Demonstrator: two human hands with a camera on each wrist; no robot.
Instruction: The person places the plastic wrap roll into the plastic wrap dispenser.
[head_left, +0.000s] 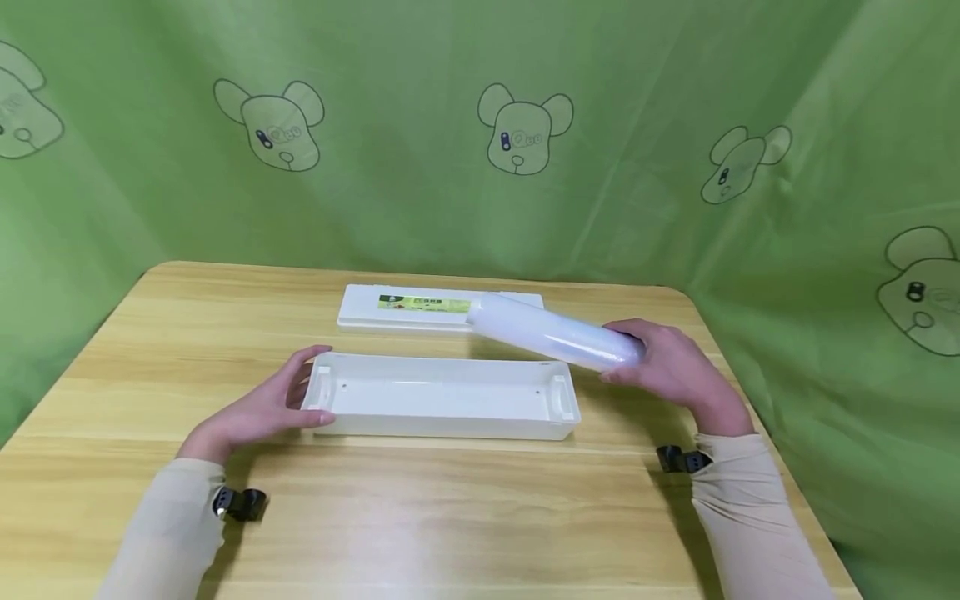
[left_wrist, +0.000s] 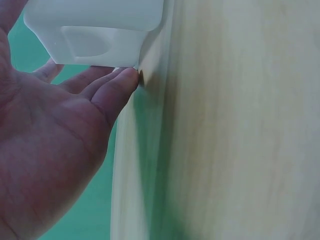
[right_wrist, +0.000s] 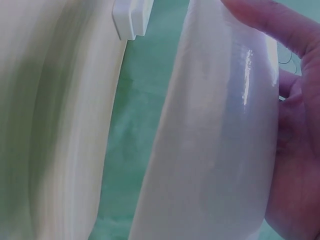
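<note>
A roll of plastic wrap (head_left: 555, 332) is held by its right end in my right hand (head_left: 670, 362), tilted and raised above the table; in the right wrist view the roll (right_wrist: 210, 130) fills the middle, with the thumb on it. My left hand (head_left: 262, 406) grips the left end of a long white open box (head_left: 442, 427), thumb at the front side and fingers at the back. Nothing lies inside the box. In the left wrist view, the box end (left_wrist: 95, 42) sits between thumb and fingers of the left hand (left_wrist: 55, 135).
Behind the box lies a white lid (head_left: 360, 307) with a green and yellow label, its right part partly covered by the roll. The wooden table (head_left: 420, 517) ends at a green curtain (head_left: 405, 192) at the back and sides. Each wrist carries a small black camera.
</note>
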